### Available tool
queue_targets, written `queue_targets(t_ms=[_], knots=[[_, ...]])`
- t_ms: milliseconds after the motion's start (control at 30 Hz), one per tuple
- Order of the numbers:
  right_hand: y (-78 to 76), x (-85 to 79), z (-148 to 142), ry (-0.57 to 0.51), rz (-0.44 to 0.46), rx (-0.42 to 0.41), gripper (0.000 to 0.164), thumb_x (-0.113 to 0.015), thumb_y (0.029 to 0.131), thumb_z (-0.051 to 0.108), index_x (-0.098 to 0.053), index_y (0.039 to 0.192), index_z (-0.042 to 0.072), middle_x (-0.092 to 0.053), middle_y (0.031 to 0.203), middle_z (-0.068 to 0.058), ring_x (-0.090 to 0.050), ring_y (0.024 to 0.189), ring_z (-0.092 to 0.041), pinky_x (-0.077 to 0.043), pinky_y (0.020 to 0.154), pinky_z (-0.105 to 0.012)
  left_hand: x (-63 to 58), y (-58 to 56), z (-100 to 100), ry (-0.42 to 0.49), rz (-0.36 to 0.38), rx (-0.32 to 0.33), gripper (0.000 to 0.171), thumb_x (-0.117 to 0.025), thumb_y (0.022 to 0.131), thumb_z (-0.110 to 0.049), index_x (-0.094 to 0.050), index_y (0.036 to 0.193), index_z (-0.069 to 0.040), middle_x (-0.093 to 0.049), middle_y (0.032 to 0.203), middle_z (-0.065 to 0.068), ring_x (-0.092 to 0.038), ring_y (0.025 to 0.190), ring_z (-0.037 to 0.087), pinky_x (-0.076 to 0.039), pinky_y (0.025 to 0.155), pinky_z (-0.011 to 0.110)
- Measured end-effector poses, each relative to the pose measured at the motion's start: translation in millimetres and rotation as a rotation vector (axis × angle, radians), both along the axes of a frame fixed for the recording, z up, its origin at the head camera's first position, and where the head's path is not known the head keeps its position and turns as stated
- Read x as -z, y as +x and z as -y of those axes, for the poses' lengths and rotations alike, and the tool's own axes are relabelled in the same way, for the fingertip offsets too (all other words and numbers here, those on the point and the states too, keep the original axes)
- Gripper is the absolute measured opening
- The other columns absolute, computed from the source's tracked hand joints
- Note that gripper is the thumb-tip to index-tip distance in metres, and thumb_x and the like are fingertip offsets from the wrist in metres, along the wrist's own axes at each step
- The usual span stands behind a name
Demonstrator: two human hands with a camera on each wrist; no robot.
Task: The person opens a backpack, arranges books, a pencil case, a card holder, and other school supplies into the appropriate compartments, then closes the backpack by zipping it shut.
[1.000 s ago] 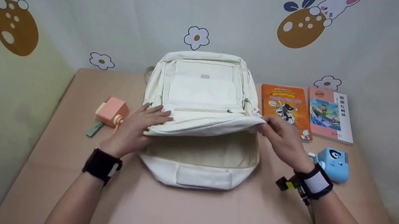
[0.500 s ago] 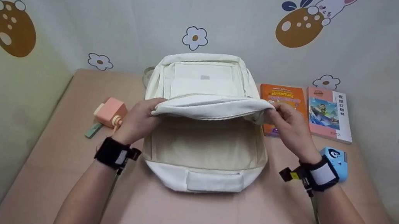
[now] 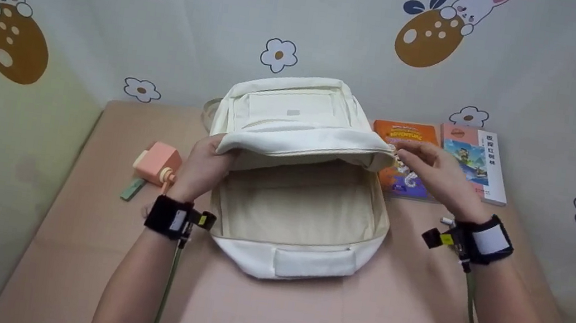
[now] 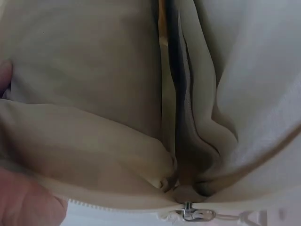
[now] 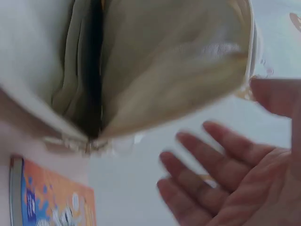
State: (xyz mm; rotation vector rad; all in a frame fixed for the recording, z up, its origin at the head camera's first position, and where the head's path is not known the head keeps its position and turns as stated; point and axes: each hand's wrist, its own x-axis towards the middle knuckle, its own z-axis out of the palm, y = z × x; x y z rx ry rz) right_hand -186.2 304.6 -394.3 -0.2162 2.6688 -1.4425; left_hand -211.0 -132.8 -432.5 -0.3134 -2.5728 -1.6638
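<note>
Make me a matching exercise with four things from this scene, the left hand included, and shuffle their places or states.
Column one:
1. cream-white fabric backpack
2. pink box-shaped gadget with a crank
3. pink-and-white illustrated book
4. left hand

Column two:
A. gripping the edge of a lifted white fabric flap
B. to the right of an orange-covered book
C. unzipped, pale lining showing
D. beside a small green block

Right pairs: 1-C, 2-D, 3-B, 4-A.
</note>
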Motion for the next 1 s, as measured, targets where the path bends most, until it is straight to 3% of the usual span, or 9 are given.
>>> queue_targets(t_ms=[100,133,233,333,467,567,733,1000], knots=[[-12.0,1.5,-14,0.134,0.096,0.021,0.07,-0.052,0.104,0.053,-0.045,0.152,0.001,-0.053,0.146,-0.022,-0.051,0.131,-0.038,-0.042,0.106,-0.059,1.1,-1.1,0,0.033,0.008,0.012,0.02,-0.063,0.1,-0.027,-0.071,0.089,-0.012,-0.049,0.063,0.0,-0.046,0.055,0.016,-0.037,0.05,0.029],[-16.3,3.4,-18,0.193,0.126,0.032,0.07,-0.051,0.104,0.054,-0.048,0.148,-0.001,-0.056,0.139,-0.025,-0.055,0.124,-0.039,-0.046,0.1,-0.057,1.4,-1.0,0,0.037,0.008,0.015,0.02,-0.063,0.099,-0.026,-0.07,0.088,-0.012,-0.047,0.062,-0.001,-0.045,0.055,0.016,-0.037,0.05,0.029],[-28.5,13.1,-27,0.371,0.203,0.072,0.067,-0.051,0.102,0.057,-0.061,0.123,-0.005,-0.065,0.109,-0.025,-0.063,0.091,-0.034,-0.053,0.073,-0.045,1.8,0.4,2,0.038,0.004,0.016,0.016,-0.064,0.099,-0.021,-0.072,0.09,-0.01,-0.055,0.068,-0.001,-0.049,0.061,0.016,-0.04,0.055,0.028],[-36.1,25.2,-33,0.555,0.25,0.106,0.062,-0.053,0.098,0.061,-0.063,0.09,0.0,-0.062,0.078,-0.014,-0.055,0.064,-0.026,-0.042,0.053,-0.034,1.1,2.8,1,0.035,0.0,0.025,0.014,-0.064,0.099,-0.018,-0.075,0.096,-0.009,-0.065,0.082,0.001,-0.055,0.073,0.018,-0.043,0.065,0.031],[-40.5,37.2,-36,0.706,0.282,0.131,0.062,-0.055,0.097,0.06,-0.064,0.078,0.002,-0.057,0.066,-0.007,-0.053,0.059,-0.024,-0.04,0.054,-0.034,-0.7,4.1,-1,0.033,0.003,0.055,0.015,-0.063,0.099,-0.016,-0.076,0.099,-0.008,-0.072,0.096,0.003,-0.059,0.086,0.019,-0.047,0.077,0.034],[-42.0,42.9,-35,0.753,0.273,0.166,0.065,-0.058,0.096,0.059,-0.066,0.083,-0.005,-0.059,0.071,-0.013,-0.055,0.065,-0.029,-0.043,0.061,-0.04,-1.1,4.1,-3,0.033,0.001,0.062,0.015,-0.063,0.1,-0.016,-0.076,0.097,-0.008,-0.073,0.098,0.002,-0.06,0.09,0.017,-0.048,0.083,0.034],[-42.1,50.7,-34,0.812,0.249,0.19,0.075,-0.061,0.094,0.057,-0.064,0.102,-0.018,-0.064,0.094,-0.031,-0.058,0.082,-0.04,-0.049,0.078,-0.053,0.1,2.5,-5,0.027,0.01,0.081,0.016,-0.065,0.1,-0.021,-0.074,0.093,-0.009,-0.071,0.091,0.002,-0.059,0.086,0.018,-0.048,0.079,0.034],[-41.2,56.7,-30,0.663,0.307,0.271,0.081,-0.067,0.089,0.061,-0.059,0.114,-0.016,-0.062,0.103,-0.029,-0.057,0.09,-0.04,-0.049,0.081,-0.052,-0.2,0.7,-1,-0.005,0.015,0.071,0.013,-0.065,0.098,-0.017,-0.076,0.097,-0.01,-0.071,0.091,0.002,-0.058,0.087,0.019,-0.047,0.08,0.035]])
